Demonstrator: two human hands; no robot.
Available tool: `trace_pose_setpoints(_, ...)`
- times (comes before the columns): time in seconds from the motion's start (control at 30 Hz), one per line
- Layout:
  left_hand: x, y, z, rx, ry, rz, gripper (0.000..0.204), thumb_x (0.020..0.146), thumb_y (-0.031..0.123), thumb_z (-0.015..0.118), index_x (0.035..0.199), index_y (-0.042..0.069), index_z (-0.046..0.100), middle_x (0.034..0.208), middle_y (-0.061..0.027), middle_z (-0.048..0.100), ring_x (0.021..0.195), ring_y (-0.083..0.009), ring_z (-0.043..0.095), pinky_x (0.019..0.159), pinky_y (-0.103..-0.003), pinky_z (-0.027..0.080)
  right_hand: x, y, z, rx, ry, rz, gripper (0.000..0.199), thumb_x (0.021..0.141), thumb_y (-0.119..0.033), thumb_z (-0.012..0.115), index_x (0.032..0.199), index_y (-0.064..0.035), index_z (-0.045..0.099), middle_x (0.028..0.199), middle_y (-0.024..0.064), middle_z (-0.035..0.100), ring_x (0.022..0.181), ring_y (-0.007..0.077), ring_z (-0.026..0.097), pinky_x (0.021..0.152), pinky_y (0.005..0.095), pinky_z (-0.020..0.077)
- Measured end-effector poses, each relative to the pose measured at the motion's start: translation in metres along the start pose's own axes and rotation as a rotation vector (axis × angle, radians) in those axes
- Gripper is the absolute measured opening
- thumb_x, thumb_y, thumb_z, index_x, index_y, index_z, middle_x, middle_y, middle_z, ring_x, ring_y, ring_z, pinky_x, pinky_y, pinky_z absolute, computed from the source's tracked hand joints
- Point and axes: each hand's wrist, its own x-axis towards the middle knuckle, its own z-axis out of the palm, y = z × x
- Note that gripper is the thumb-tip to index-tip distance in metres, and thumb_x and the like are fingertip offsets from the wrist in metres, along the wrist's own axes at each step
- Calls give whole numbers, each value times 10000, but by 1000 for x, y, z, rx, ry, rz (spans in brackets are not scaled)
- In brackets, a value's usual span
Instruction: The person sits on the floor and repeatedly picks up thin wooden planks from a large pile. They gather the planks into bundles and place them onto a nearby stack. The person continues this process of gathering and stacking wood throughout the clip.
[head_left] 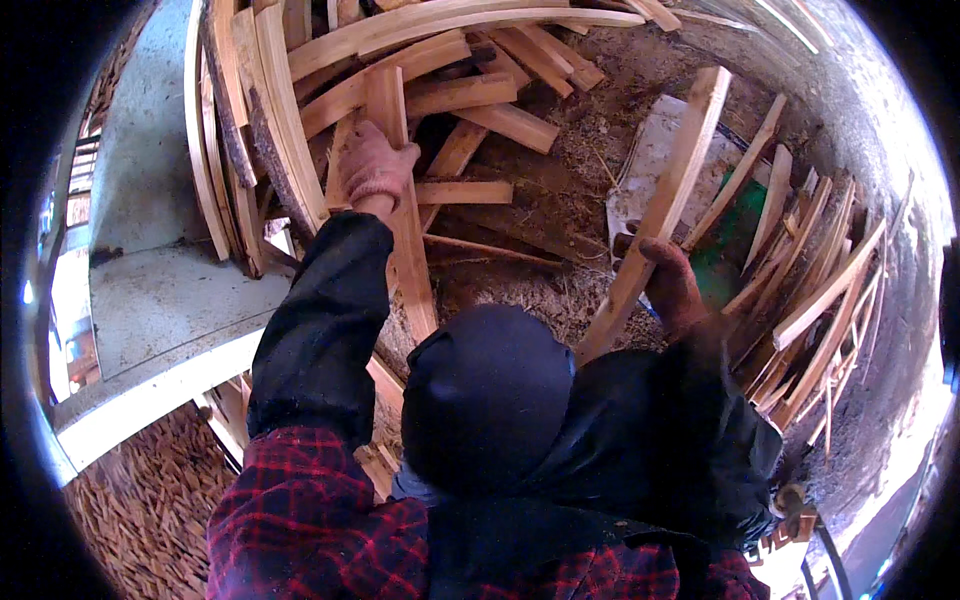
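Observation:
My left hand (376,163), in a pinkish work glove, is closed round the upper part of a wooden plank (408,235). This plank runs from the wood heap down towards my body. On the right, my right hand (672,284), in a darker reddish-brown glove, grips a second wooden board (672,190) from its right side. That board is tilted, its far end up to the right and its near end close to my body. Part of the right hand's fingers is hidden behind the board.
Loose wooden pieces (515,125) lie heaped ahead. Long slats (275,110) stand at the left, beside a pale metal surface (170,300). More narrow strips (825,290) lean against the curved light wall (880,140). A white sack (650,140) lies on the dirt floor (565,200).

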Motion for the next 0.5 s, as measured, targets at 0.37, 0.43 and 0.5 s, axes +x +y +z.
trace_pose_setpoints(0.37,-83,197,-20,-871,-187,683,756,740,468,747,1271,-22,527,1178,-246,578,1113,-397,555,966,-425,449,-8,12,89,-159,-42,-92,522,824,-173,740,1271,-31,511,1071,71,636,962,183,610,847,345,511)
trace_pose_setpoints(0.43,-95,227,-19,-889,-373,782,819,736,526,737,1301,-19,503,1185,-261,564,1137,-424,535,988,-437,432,6,18,65,-195,48,-171,432,793,-131,742,1171,-22,563,992,67,652,880,186,624,819,346,520)
trace_pose_setpoints(0.5,-91,230,-17,-853,-312,863,826,740,536,731,1306,-18,494,1191,-246,566,1121,-418,538,984,-453,425,11,19,61,-178,132,-283,376,787,-96,723,1126,-14,581,948,68,661,838,199,638,797,354,528)
